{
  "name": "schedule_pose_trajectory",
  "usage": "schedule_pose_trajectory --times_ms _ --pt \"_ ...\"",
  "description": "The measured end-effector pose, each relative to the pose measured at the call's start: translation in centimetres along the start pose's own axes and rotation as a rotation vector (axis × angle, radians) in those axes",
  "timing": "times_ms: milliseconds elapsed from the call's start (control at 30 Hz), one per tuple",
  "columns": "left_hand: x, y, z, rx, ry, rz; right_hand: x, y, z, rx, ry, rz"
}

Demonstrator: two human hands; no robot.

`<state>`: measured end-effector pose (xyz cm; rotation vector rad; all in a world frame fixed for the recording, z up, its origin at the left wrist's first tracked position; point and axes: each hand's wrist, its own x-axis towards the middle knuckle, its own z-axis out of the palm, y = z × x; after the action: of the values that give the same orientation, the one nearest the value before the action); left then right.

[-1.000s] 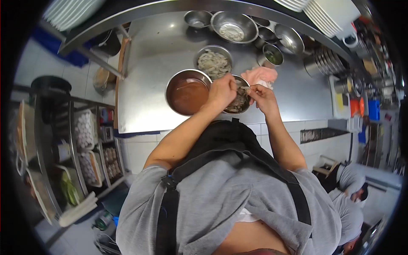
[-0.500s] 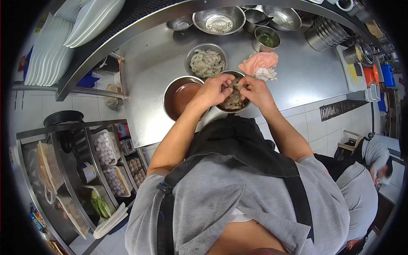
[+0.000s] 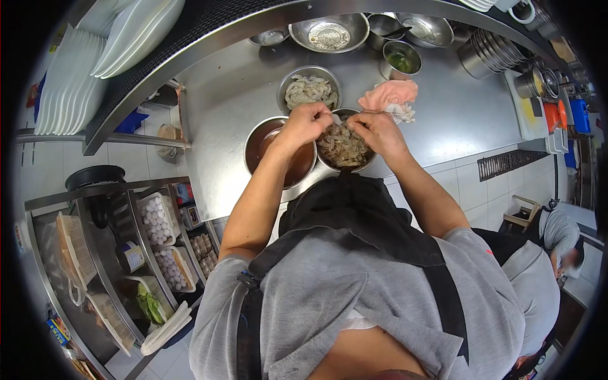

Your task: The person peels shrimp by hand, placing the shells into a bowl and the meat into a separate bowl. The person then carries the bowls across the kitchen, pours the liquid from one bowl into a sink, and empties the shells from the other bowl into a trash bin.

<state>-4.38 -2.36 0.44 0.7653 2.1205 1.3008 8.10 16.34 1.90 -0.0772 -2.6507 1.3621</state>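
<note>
A metal bowl [image 3: 370, 161] full of greyish-brown unpeeled shrimp or shells [image 3: 342, 147] stands at the counter's near edge. Above its far rim, my left hand [image 3: 306, 127] is closed in a pinch on a small pale shrimp [image 3: 337, 119]. My right hand [image 3: 382, 133], also pinched, meets the same shrimp from the other side; its fingertips partly cover it. Left of this bowl stands a pot [image 3: 249, 147] of reddish-brown liquid, partly behind my left forearm. Farther back, a bowl [image 3: 281, 88] holds pale peeled shrimp [image 3: 310, 92].
A pink and white cloth [image 3: 389, 97] lies right of the bowls, near a metal container [image 3: 401, 61] with green contents. Metal bowls [image 3: 329, 31] line the back under a shelf edge [image 3: 253, 33]. Stacked pots [image 3: 491, 56] stand back right. Another person [image 3: 535, 278] is at lower right.
My hands have drawn slightly apart and toward the bowl's far rim, the left one moving left. More of the bowl's contents now shows.
</note>
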Motion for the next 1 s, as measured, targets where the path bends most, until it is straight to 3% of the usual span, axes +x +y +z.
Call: schedule_pose_trajectory --times_ms 133,267,333,433,567,667,733,867,933,1000 --pt "0.1 -0.4 -1.4 0.023 0.115 -0.035 -0.6 1.8 0.0 -0.242 -0.071 -0.227" --pt "0.6 -0.9 -3.0 0.212 0.247 -0.001 -1.4 1.5 0.7 -0.338 -0.091 -0.15" --pt "1.0 -2.1 -3.5 0.49 0.363 0.163 -0.9 1.5 0.6 -0.312 -0.057 -0.151" --pt "0.4 -1.7 -4.2 0.439 0.431 0.108 -0.2 0.3 0.7 -0.336 0.069 -0.152" --pt "-0.6 -0.6 -4.2 0.296 0.511 0.029 0.5 0.4 2.1 -0.395 0.022 -0.114" --pt "-1.3 -0.8 -2.8 0.244 0.472 0.077 1.3 1.7 3.1 -0.487 -0.072 -0.129" --pt "-2.2 0.0 -1.7 0.225 0.426 0.05 1.4 2.2 3.0 -0.244 -0.064 0.006" --pt "-2.6 0.0 0.8 0.219 0.336 0.199 1.3 3.2 2.3 -0.019 -0.083 0.18" --pt "-2.9 1.0 1.5 0.224 0.171 0.209 1.5 3.2 2.0 0.127 -0.104 0.37" --pt "-2.7 1.3 1.8 0.228 0.128 0.182 1.5 3.3 2.2 0.225 -0.078 0.36"
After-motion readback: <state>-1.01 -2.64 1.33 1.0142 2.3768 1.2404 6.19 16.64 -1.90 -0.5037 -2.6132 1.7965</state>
